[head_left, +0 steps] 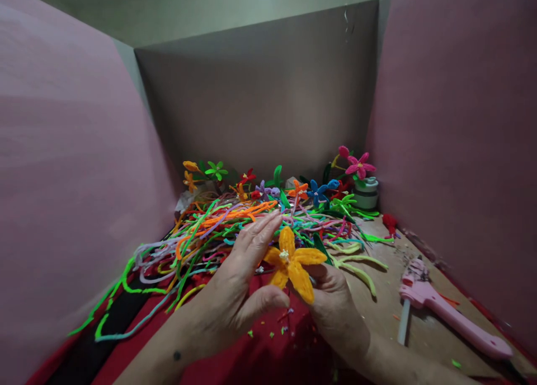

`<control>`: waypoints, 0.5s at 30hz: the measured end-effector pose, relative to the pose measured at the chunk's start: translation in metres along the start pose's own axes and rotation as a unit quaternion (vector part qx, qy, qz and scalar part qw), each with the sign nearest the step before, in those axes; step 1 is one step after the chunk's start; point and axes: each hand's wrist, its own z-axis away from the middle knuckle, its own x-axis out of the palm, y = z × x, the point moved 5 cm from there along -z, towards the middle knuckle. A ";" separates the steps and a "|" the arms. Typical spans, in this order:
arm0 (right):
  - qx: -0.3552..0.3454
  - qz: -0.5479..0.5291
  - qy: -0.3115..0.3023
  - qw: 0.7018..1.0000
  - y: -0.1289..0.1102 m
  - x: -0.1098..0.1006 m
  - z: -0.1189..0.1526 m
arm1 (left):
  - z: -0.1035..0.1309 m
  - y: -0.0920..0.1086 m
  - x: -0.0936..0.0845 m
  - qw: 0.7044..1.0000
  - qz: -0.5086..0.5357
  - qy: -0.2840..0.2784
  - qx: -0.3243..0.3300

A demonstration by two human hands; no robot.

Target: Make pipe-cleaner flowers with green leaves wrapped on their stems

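A yellow-orange pipe cleaner flower [297,270] with pale stamens at its centre faces me in the middle of the view. My right hand [335,309] grips it from behind, the fingers partly hidden by the petals. To the left of the flower is my left hand [241,276], fingers stretched out and thumb spread apart, with nothing in it. Its fingertips are close to the left petals; whether they touch, I cannot tell. Beyond both hands lies a tangled heap of colourful pipe cleaners [210,228].
A pink hot glue gun [453,320] with a glue stick lies on the brown board [377,329] at right. Finished flowers, including a pink one [361,165] by a pale jar [366,193], stand along the back. Small scraps dot the red cloth [235,357]. Pink walls [457,122] flank the space.
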 end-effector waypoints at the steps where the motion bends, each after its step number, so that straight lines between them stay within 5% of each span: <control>1: 0.000 -0.003 -0.004 1.000 -0.001 0.001 0.001 | -0.001 0.000 0.000 1.000 0.007 -0.003 0.000; 15: 0.007 0.011 0.003 1.000 0.001 0.001 0.003 | 0.003 -0.016 0.027 0.996 0.074 -0.007 -0.056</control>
